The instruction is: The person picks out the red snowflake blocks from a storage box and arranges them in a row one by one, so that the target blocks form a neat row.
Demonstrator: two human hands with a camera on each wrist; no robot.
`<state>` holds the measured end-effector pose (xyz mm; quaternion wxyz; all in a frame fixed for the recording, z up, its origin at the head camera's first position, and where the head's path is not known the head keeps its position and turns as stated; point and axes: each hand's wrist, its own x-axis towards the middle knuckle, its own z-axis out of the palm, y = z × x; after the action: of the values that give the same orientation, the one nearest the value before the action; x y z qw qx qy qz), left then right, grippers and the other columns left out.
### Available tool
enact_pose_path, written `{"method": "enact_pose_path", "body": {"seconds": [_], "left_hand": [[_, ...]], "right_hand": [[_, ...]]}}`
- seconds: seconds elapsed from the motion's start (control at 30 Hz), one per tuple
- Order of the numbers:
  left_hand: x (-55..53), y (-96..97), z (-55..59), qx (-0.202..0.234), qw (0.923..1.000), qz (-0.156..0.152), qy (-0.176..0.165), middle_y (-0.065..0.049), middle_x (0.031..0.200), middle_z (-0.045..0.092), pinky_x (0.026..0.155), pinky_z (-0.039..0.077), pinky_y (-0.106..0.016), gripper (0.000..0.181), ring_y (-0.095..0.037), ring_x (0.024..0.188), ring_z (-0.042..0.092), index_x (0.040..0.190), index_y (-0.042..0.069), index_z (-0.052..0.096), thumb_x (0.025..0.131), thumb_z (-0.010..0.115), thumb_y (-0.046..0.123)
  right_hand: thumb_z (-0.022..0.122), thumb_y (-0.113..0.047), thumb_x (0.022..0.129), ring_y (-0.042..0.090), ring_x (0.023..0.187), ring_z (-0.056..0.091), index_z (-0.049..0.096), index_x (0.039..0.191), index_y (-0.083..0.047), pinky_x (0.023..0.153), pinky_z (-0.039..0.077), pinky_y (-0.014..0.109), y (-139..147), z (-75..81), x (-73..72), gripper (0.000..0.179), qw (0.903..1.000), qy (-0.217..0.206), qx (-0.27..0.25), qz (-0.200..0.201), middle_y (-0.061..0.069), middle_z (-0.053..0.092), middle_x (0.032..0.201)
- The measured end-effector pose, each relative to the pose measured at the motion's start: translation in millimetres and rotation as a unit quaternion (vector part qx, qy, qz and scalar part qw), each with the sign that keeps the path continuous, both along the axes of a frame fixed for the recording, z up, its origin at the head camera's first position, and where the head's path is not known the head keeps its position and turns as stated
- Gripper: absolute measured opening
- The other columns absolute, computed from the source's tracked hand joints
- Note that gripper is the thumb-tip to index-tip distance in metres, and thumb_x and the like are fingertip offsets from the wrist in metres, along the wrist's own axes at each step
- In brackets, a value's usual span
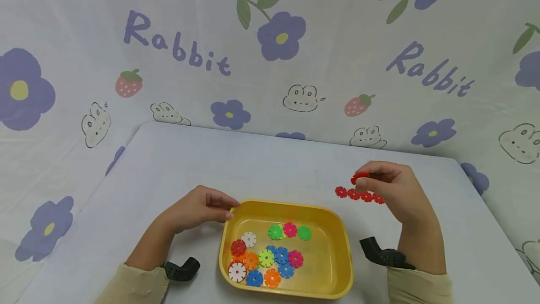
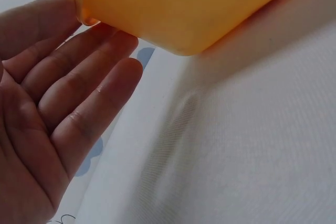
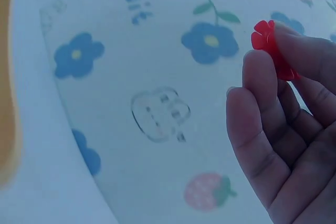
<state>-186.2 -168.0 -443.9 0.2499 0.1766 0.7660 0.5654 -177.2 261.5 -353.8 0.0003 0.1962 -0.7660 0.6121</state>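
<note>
A yellow plastic tray [image 1: 291,204] holds several notched snowflake discs in blue, orange, green, pink, white and red. My left hand [image 1: 202,208] pinches its far left corner at the rim, and in the left wrist view the fingers [image 2: 100,93] reach under that rim. Up at the right, my right hand [image 1: 392,189] pinches a red snowflake disc [image 3: 269,43] between thumb and fingertips, partly covered by them. Just below this hand, a row of red snowflake discs [image 1: 354,194] lies on the white table; the hand hides part of the row's right end.
White cloth covers the table [image 1: 253,163]. Behind it hangs a patterned curtain [image 1: 329,55] with flowers, rabbits and strawberries. A black wrist device [image 1: 182,270] sits by the left sleeve, another black wrist device [image 1: 386,254] by the right one.
</note>
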Motion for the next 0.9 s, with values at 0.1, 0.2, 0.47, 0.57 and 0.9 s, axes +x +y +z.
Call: {"method": "enact_pose_path", "body": {"seconds": [0.1, 0.2, 0.47, 0.57, 0.9], "left_hand": [[-0.2, 0.1, -1.4, -0.002, 1.0, 0.0, -0.001, -0.007, 0.118, 0.072, 0.086, 0.059, -0.033, 0.031, -0.02, 0.102, 0.07, 0.116, 0.011, 0.072, 0.088, 0.075, 0.024], [-0.4, 0.1, -2.7, -0.002, 1.0, -0.002, -0.004, -0.007, 0.119, 0.071, 0.086, 0.059, -0.033, 0.031, -0.021, 0.102, 0.07, 0.116, 0.011, 0.072, 0.088, 0.075, 0.025], [0.8, -0.2, -3.3, -0.006, 1.0, -0.001, -0.005, -0.007, 0.119, 0.071, 0.086, 0.059, -0.034, 0.033, -0.021, 0.102, 0.07, 0.116, 0.011, 0.072, 0.087, 0.076, 0.026], [1.3, 0.0, -3.6, -0.003, 1.0, -0.003, -0.004, -0.008, 0.119, 0.071, 0.085, 0.059, -0.034, 0.033, -0.021, 0.103, 0.07, 0.116, 0.011, 0.072, 0.087, 0.076, 0.025], [2.9, -0.8, -1.7, -0.007, 1.0, -0.003, 0.002, -0.008, 0.119, 0.071, 0.084, 0.059, -0.033, 0.031, -0.021, 0.104, 0.069, 0.117, 0.011, 0.072, 0.088, 0.075, 0.022]], "right_hand": [[0.062, 0.007, 0.091, 0.015, 0.079, 0.071, 0.068, 0.099, 0.002, 0.074, 0.06, 0.025, 23, -6.8, 6.8, 0.011, 0.9989, -0.006, -0.03, -0.035, 0.003, 0.071, 0.089], [0.06, 0.008, 0.092, 0.015, 0.079, 0.071, 0.068, 0.1, 0.001, 0.075, 0.059, 0.023, 45, -13.4, 13.6, 0.013, 0.9967, -0.017, -0.048, -0.063, 0.002, 0.071, 0.09], [0.056, 0.014, 0.091, 0.015, 0.077, 0.072, 0.066, 0.107, 0.005, 0.078, 0.058, 0.021, 94, -33.9, 20.1, 0.02, 0.9883, -0.02, -0.115, -0.098, 0.003, 0.071, 0.094], [0.063, 0.006, 0.091, 0.015, 0.075, 0.072, 0.068, 0.109, 0.002, 0.076, 0.058, 0.021, 111, -46.0, 20.4, 0.019, 0.9785, -0.054, -0.121, -0.158, 0.001, 0.071, 0.093], [0.081, -0.025, 0.081, 0.009, 0.077, 0.071, 0.068, 0.114, -0.011, 0.068, 0.059, 0.021, 149, -94.0, 16.5, 0.038, 0.9079, -0.211, -0.135, -0.336, -0.009, 0.072, 0.09]]}}
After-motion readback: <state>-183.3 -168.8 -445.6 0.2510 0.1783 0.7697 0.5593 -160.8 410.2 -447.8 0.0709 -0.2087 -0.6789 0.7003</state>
